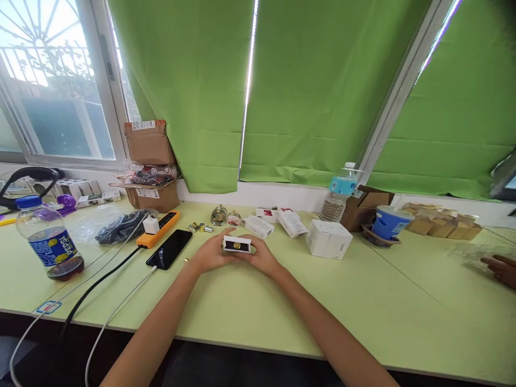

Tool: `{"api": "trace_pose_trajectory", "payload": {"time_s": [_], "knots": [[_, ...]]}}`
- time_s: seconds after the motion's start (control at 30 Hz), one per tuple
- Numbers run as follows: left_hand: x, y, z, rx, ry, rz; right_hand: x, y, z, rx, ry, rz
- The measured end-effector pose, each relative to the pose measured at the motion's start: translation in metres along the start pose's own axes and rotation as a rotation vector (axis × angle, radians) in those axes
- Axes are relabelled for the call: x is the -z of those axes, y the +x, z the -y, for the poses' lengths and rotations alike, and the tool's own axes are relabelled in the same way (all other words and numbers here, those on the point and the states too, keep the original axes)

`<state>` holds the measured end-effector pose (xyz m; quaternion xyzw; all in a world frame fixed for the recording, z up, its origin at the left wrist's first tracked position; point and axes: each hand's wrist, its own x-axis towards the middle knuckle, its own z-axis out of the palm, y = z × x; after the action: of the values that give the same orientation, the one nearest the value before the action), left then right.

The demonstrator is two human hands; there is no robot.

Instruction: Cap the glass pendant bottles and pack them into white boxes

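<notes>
1. One small box (pixel 243 248) is gripped from both sides in the head view, its white rim framing a dark inside with a round gold piece (pixel 237 245) in the middle. Whether its underside touches the worktop (pixel 250 306) cannot be told.
2. The left hand (pixel 212 253) is partly closed, holding the small box's left end; some fingertips are hidden.
3. The right hand (pixel 262 257) is curled likewise around the small box's right end, its far fingers out of sight.
4. Just behind the small box stand two ornate round glass pieces (pixel 219 215), with several gold caps (pixel 201 228) to their left.
5. Left of the small box lie a phone (pixel 171 249) plugged into a white cable and an orange power strip (pixel 158 230); well to the left stands a Pepsi bottle (pixel 50 244).
6. Right of and behind the small box are flat packets (pixel 260 227), a white carton (pixel 328 239), a water bottle (pixel 334 201) and a blue tub (pixel 390 222).
7. Far right of the small box, another person's hand (pixel 502 270) rests by clear plastic (pixel 470 255).
</notes>
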<state>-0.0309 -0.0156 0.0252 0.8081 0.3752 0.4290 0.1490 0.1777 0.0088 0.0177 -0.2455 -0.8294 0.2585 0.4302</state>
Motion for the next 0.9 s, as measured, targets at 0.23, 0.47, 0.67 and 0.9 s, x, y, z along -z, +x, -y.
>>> {"api": "trace_pose_trajectory", "payload": {"time_s": [0.23,0.47,0.67,0.9], "knots": [[-0.002,0.003,0.007,0.019,-0.067,0.106,-0.002,0.000,0.001,0.058,-0.015,0.028],[0.000,0.001,0.008,0.024,-0.027,0.105,-0.001,0.000,0.000,0.045,-0.027,0.033],[-0.005,0.002,0.003,0.096,-0.119,0.070,-0.004,0.001,-0.005,-0.102,0.055,-0.051],[-0.026,0.004,0.003,0.211,-0.412,-0.009,-0.001,0.005,-0.022,-0.302,0.324,-0.183]]}}
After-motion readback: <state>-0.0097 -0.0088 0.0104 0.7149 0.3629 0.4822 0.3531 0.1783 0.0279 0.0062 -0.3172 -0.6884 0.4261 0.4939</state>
